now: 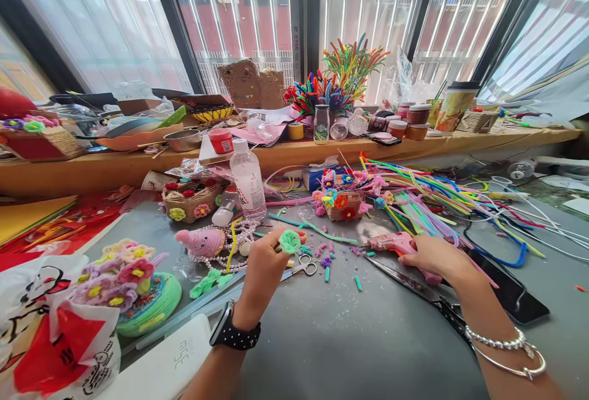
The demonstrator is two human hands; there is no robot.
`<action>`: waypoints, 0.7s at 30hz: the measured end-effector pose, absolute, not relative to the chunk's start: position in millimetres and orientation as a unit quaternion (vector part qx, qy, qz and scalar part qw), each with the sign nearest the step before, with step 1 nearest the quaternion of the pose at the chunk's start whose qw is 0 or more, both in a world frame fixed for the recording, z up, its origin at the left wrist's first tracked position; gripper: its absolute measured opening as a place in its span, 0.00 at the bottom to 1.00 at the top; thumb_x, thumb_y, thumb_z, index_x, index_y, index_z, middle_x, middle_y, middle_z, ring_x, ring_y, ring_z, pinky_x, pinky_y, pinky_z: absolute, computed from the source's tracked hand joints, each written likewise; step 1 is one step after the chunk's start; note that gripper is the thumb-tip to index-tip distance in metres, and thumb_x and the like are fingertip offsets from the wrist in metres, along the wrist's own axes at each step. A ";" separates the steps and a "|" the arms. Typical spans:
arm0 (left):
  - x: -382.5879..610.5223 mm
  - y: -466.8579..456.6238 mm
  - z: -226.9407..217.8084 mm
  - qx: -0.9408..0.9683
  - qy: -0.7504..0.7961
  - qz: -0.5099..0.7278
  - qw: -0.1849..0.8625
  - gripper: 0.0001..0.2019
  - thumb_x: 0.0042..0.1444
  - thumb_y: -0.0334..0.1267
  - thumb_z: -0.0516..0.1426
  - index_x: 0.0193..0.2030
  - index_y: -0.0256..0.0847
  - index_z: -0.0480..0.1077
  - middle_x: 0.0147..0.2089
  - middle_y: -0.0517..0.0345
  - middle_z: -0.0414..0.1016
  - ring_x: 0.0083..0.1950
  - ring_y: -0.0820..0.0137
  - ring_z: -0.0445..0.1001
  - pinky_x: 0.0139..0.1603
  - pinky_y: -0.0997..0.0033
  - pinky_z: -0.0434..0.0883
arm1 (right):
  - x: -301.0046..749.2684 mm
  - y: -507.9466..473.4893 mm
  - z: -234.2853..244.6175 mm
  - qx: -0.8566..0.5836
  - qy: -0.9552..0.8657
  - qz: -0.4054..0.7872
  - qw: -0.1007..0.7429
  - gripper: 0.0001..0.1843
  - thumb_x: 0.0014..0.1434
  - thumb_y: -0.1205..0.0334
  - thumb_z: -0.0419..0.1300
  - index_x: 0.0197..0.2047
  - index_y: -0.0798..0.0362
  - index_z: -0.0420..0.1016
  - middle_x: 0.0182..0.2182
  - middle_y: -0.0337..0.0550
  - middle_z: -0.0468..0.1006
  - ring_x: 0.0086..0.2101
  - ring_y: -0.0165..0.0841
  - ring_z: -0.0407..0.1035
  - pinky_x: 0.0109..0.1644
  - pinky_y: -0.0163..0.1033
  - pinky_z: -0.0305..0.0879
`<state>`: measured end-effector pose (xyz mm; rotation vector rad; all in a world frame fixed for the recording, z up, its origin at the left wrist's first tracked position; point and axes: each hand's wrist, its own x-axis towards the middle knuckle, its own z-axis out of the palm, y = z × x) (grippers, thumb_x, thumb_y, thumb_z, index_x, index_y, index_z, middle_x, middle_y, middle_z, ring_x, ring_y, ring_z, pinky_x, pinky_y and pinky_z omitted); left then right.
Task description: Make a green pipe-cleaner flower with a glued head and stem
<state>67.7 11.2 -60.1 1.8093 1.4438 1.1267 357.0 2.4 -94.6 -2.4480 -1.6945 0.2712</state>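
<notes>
Single head-worn view: looks forward and steeply down over gray tabletop (pixel 368 351); left hand (pixel 267 259) and right hand (pixel 435 259) close, arms entering from bottom edge; ledge (pixel 405 153) farther off, windows (pixel 248 19) facing lens beyond.

The bare left forearm (pixel 214 372) enters from seven o'clock and slants toward one o'clock; at its wrist sits a dark-faced watch on a black, white-dotted band (pixel 242 334); the left hand (pixel 267 265) is raised, its fingers curled and tips drawn together in a pinch toward two o'clock; the bare right forearm (pixel 485 314) comes in from four o'clock, angled toward eleven; it wears a silver beaded bracelet (pixel 497 340) and a thin silver bangle (pixel 504 368); the right hand (pixel 435 259) is palm down, fingers bent in a grip, knuckles toward ten o'clock.
</notes>
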 end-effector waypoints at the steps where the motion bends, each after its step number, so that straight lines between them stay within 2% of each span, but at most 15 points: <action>1: 68.0 11.3 -61.0 0.676 0.542 0.414 0.279 0.09 0.44 0.40 0.55 0.28 0.39 0.73 0.31 0.58 0.76 0.32 0.70 0.72 0.33 0.77 0.66 | 354.0 2.9 -93.1 -0.824 -0.556 0.103 0.040 0.09 0.40 0.57 0.59 0.20 0.54 0.69 0.23 0.49 0.74 0.26 0.40 0.70 0.23 0.36 0.57; 4: 68.3 11.9 -64.5 0.697 0.539 0.386 0.275 0.09 0.45 0.37 0.52 0.28 0.39 0.74 0.29 0.59 0.76 0.32 0.70 0.72 0.33 0.76 0.66 | 344.3 4.6 -89.5 -0.842 -0.528 0.102 -0.032 0.11 0.44 0.58 0.55 0.28 0.55 0.72 0.30 0.53 0.76 0.32 0.44 0.71 0.25 0.37 0.59; 7: 68.5 11.4 -67.1 0.738 0.516 0.346 0.262 0.11 0.46 0.34 0.50 0.29 0.40 0.74 0.28 0.59 0.76 0.32 0.69 0.71 0.32 0.75 0.66 | 339.1 5.8 -88.7 -0.847 -0.523 0.085 -0.035 0.13 0.44 0.58 0.55 0.33 0.56 0.73 0.34 0.55 0.75 0.36 0.45 0.70 0.28 0.38 0.60; 12: 69.3 10.6 -68.3 0.806 0.480 0.269 0.218 0.11 0.46 0.31 0.49 0.28 0.39 0.72 0.29 0.57 0.75 0.31 0.71 0.69 0.32 0.76 0.63 | 339.5 3.7 -85.9 -0.844 -0.532 0.064 -0.017 0.17 0.44 0.54 0.55 0.32 0.58 0.73 0.32 0.56 0.75 0.34 0.44 0.70 0.28 0.38 0.60; 16: 69.8 13.6 -75.3 0.867 0.437 0.127 0.203 0.09 0.44 0.28 0.50 0.26 0.39 0.71 0.27 0.58 0.74 0.29 0.72 0.67 0.29 0.76 0.60 | 337.3 1.7 -82.2 -0.850 -0.526 0.047 -0.004 0.17 0.43 0.53 0.55 0.31 0.58 0.73 0.30 0.54 0.75 0.32 0.44 0.70 0.26 0.38 0.59; 21: 70.9 15.8 -84.6 0.880 0.437 0.035 0.181 0.06 0.44 0.31 0.52 0.26 0.40 0.70 0.28 0.57 0.74 0.30 0.70 0.68 0.28 0.75 0.58 | 337.8 4.2 -84.5 -0.846 -0.531 0.054 0.003 0.16 0.42 0.54 0.55 0.30 0.57 0.73 0.29 0.52 0.75 0.31 0.43 0.70 0.24 0.36 0.57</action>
